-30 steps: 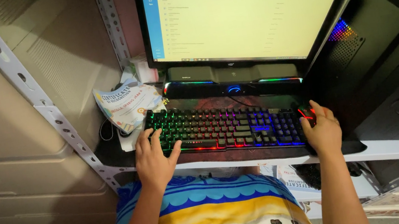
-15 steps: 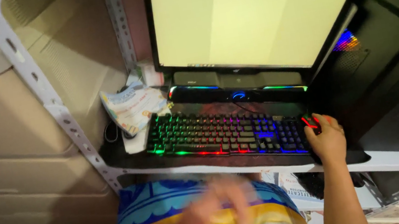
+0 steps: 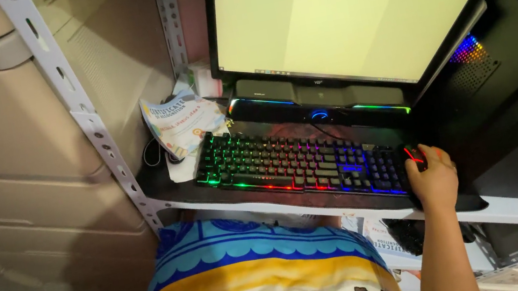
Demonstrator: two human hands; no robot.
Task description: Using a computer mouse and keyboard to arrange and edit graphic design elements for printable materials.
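Left hand has left the keyboard (image 3: pixel 298 163), now out of view; grip unknowable. Right hand (image 3: pixel 431 173) grasps the mouse (image 3: pixel 413 155), lower right, so pointer work replaces typing.

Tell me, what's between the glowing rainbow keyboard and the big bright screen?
In the head view, a long black speaker bar with coloured light strips lies between the rainbow-lit keyboard and the monitor.
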